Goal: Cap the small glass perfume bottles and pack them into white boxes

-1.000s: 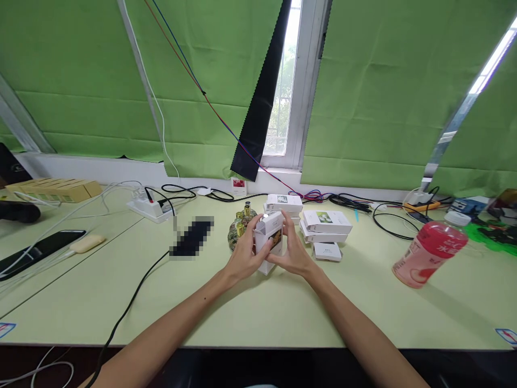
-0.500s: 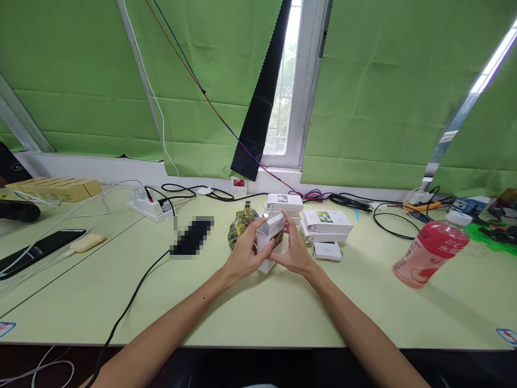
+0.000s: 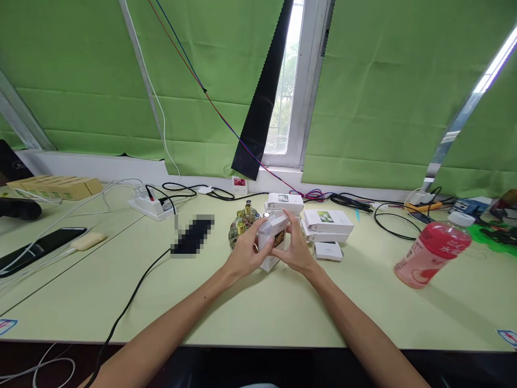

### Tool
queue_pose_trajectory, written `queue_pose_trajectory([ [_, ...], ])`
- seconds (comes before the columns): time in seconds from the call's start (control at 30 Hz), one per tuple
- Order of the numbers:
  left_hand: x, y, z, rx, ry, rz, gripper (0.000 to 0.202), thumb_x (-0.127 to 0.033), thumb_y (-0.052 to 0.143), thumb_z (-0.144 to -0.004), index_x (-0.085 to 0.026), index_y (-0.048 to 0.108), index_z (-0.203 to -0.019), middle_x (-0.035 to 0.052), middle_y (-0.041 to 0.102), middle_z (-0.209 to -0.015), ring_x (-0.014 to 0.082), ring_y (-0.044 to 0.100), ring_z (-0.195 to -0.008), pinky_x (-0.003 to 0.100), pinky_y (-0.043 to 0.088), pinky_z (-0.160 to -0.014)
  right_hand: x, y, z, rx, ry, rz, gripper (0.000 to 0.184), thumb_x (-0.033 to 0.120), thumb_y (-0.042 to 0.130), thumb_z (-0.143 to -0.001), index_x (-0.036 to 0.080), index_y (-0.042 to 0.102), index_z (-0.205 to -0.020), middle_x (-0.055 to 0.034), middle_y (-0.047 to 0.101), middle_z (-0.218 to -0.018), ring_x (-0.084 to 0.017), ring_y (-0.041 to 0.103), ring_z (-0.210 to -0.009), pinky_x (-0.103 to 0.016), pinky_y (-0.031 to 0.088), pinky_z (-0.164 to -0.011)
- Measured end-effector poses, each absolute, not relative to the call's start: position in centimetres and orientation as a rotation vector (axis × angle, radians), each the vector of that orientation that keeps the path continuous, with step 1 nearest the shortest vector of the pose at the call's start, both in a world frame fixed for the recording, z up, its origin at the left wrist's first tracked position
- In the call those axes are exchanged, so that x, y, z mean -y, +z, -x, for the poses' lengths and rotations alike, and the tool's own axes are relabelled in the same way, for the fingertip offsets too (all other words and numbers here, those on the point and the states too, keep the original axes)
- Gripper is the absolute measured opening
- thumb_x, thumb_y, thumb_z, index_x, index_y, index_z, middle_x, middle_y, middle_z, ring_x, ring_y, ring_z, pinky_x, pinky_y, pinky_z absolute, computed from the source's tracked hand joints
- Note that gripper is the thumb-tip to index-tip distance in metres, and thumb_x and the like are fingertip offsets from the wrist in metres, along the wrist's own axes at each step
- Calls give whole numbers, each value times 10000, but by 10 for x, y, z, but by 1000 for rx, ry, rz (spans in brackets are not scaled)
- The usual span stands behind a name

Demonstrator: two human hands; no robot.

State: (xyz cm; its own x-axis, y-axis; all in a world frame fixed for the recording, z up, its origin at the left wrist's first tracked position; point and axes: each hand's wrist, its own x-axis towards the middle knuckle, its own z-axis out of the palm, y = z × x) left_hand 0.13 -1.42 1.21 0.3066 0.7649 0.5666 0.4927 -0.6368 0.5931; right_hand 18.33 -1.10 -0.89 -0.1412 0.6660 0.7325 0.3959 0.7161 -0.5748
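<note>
The left hand (image 3: 243, 255) and right hand (image 3: 298, 249) are both clamped on a white box (image 3: 266, 231), thumbs on its front and fingers around the sides. It is upright, tipped slightly, over the middle of the table (image 3: 283, 318); whether its base touches the surface is hard to tell. The box's top looks flatter than a second ago, when a flap seemed raised. Glass bottles (image 3: 235, 233) still stand just beyond the left hand, and stacked boxes (image 3: 327, 222) remain beside the right.
</note>
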Motion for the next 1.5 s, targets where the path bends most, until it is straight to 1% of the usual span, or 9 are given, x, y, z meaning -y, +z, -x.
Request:
queue_pose_trajectory([
  [0.27,12,11,-2,-1161,1298,-2272,524,-440,581,-924,-149,548,-1359,100,738,-1123,141,661,-617,301,582,-654,11,-8,-183,1737,225,864,966,424,832,-769,272,280,-1547,-135,487,-1358,-320,525,-1259,-514,494,-1056],
  [0.53,12,10,-4,-1173,1338,-2258,478,-463,593,-918,-125,634,-1253,50,754,-865,124,631,-543,253,542,-560,13,-6,-184,1720,169,850,898,366,831,-774,264,332,-1514,-131,496,-1404,-306,512,-1289,-484,470,-1075],
  [0.63,12,11,-4,-1168,1337,-2258,455,-450,602,-913,-127,644,-1230,33,744,-826,118,628,-526,246,536,-557,14,-4,-184,1718,110,856,852,336,825,-766,257,374,-1485,-126,530,-1371,-305,532,-1227,-487,480,-1043],
  [0.73,12,12,-4,-1157,1329,-2254,439,-440,613,-908,-134,642,-1222,29,743,-836,111,628,-517,242,537,-560,16,0,-184,1728,50,870,787,297,811,-762,260,424,-1446,-108,577,-1309,-305,535,-1175,-492,481,-1022],
  [1.0,12,13,-4,-1137,1347,-2279,375,-432,615,-923,-167,654,-1186,27,737,-852,112,616,-555,235,543,-551,18,5,-185,1737,-2,841,691,215,798,-742,259,507,-1367,-75,634,-1228,-296,515,-1166,-464,471,-1017],
  [1.1,11,13,-4,-1127,1360,-2275,364,-436,619,-922,-176,661,-1173,32,741,-884,114,623,-572,236,551,-549,17,3,-185,1736,-17,854,686,223,798,-742,254,504,-1361,-82,626,-1220,-302,517,-1151,-470,474,-1003],
  [1.27,11,14,-4,-1135,1390,-2242,383,-468,625,-911,-176,676,-1156,72,729,-1024,121,643,-620,236,562,-516,15,2,-186,1740,-39,881,680,243,807,-743,247,494,-1347,-95,607,-1248,-306,529,-1140,-483,466,-999],
  [1.4,13,17,-4,-1112,1383,-2225,351,-488,601,-923,-167,687,-1037,89,693,-1072,126,675,-665,229,569,-508,13,1,-188,1734,-57,889,672,288,837,-734,242,506,-1317,-98,596,-1240,-308,539,-1138,-486,457,-1004],
  [1.5,14,18,-4,-1106,1402,-2226,347,-490,603,-923,-167,698,-1007,95,683,-1094,115,671,-639,224,559,-493,11,1,-189,1727,-70,895,655,317,849,-735,242,515,-1294,-97,591,-1217,-308,537,-1130,-490,451,-1005],
])
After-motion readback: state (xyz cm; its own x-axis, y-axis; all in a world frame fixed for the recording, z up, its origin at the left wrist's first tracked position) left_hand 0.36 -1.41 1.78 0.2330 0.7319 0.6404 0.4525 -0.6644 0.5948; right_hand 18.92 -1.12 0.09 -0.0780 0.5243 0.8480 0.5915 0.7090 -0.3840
